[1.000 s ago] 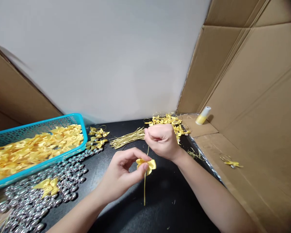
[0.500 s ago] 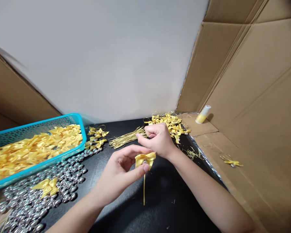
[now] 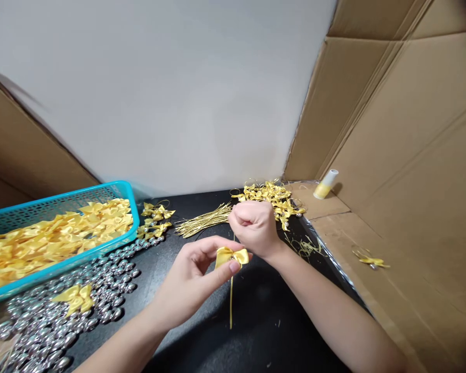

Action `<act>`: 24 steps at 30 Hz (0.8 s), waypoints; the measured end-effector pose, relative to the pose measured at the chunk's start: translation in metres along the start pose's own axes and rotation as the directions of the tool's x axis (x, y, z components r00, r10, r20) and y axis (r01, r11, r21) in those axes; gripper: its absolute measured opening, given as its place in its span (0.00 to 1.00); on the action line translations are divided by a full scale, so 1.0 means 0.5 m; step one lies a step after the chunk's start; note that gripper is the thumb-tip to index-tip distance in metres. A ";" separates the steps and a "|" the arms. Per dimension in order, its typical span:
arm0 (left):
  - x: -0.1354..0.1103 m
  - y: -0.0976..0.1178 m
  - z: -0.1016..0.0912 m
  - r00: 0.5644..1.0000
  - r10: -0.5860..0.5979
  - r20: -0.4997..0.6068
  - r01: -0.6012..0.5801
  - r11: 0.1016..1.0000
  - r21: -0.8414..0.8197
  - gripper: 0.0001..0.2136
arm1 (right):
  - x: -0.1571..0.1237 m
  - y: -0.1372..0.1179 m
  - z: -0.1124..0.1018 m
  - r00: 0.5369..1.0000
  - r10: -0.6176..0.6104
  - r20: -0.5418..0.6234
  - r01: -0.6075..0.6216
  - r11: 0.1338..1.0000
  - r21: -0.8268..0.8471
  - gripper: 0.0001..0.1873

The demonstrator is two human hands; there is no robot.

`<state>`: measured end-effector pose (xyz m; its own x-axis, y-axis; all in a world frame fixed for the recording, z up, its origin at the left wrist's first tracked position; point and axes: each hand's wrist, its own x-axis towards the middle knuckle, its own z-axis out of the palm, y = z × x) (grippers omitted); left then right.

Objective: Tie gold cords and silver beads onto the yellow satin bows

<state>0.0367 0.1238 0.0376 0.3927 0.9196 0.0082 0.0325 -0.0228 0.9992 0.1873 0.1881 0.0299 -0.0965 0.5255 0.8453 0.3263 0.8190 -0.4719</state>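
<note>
My left hand (image 3: 192, 282) pinches a small yellow satin bow (image 3: 232, 256) between thumb and forefinger above the black table (image 3: 202, 336). A thin gold cord (image 3: 231, 300) hangs down from the bow. My right hand (image 3: 254, 228) is closed in a fist just above and behind the bow, gripping the upper end of the gold cord. A bundle of gold cords (image 3: 204, 220) lies just behind my hands.
A teal basket (image 3: 62, 199) full of yellow bows stands at the left. Several silver bells (image 3: 58, 316) and a loose bow (image 3: 75, 298) lie in front of it. A pile of finished bows (image 3: 274, 199) lies at the back. Cardboard walls and a yellow-white tube (image 3: 325, 184) stand right.
My right hand opened its fingers near the bow, then closed into a fist again. The bow shifted slightly up and stayed in my left pinch.
</note>
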 end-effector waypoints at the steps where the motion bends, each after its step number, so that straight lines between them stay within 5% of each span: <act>1: 0.000 0.000 0.000 1.000 -0.001 0.005 0.001 1.000 0.009 0.06 | -0.002 0.004 0.000 0.999 -0.035 0.011 0.035 0.999 -0.010 0.21; 9: 0.001 0.009 0.001 1.000 -0.016 0.026 0.014 0.996 0.084 0.07 | -0.007 0.031 0.008 0.996 0.031 0.082 -0.030 0.999 -0.009 0.23; 12: 0.004 0.026 -0.032 1.000 0.011 0.013 -0.012 0.995 0.102 0.08 | 0.015 0.050 -0.021 0.960 0.163 0.228 -0.185 0.979 0.079 0.26; 14: 0.008 0.040 -0.071 0.998 0.043 -0.053 -0.037 0.994 0.106 0.08 | 0.035 0.064 -0.058 0.744 0.373 0.554 -0.563 0.797 0.219 0.29; 15: 0.009 0.046 -0.093 0.993 0.060 -0.097 -0.048 0.991 0.121 0.08 | 0.045 0.071 -0.079 0.703 0.389 0.595 -0.611 0.759 0.226 0.29; 19: 0.001 0.065 -0.167 0.982 0.104 -0.157 -0.054 0.954 0.294 0.09 | 0.067 0.085 -0.164 0.615 0.427 0.663 -0.688 0.701 0.187 0.28; 24: -0.048 0.044 -0.189 0.960 0.217 -0.174 -0.080 0.815 0.574 0.09 | 0.051 0.092 -0.243 0.513 0.499 0.699 -0.738 0.672 0.062 0.22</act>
<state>-0.0586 0.1384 0.0631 0.2241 0.9466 0.2318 0.5228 -0.3175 0.7911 0.3142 0.2112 0.0604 -0.5439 0.8388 0.0229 0.2326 0.1770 -0.9563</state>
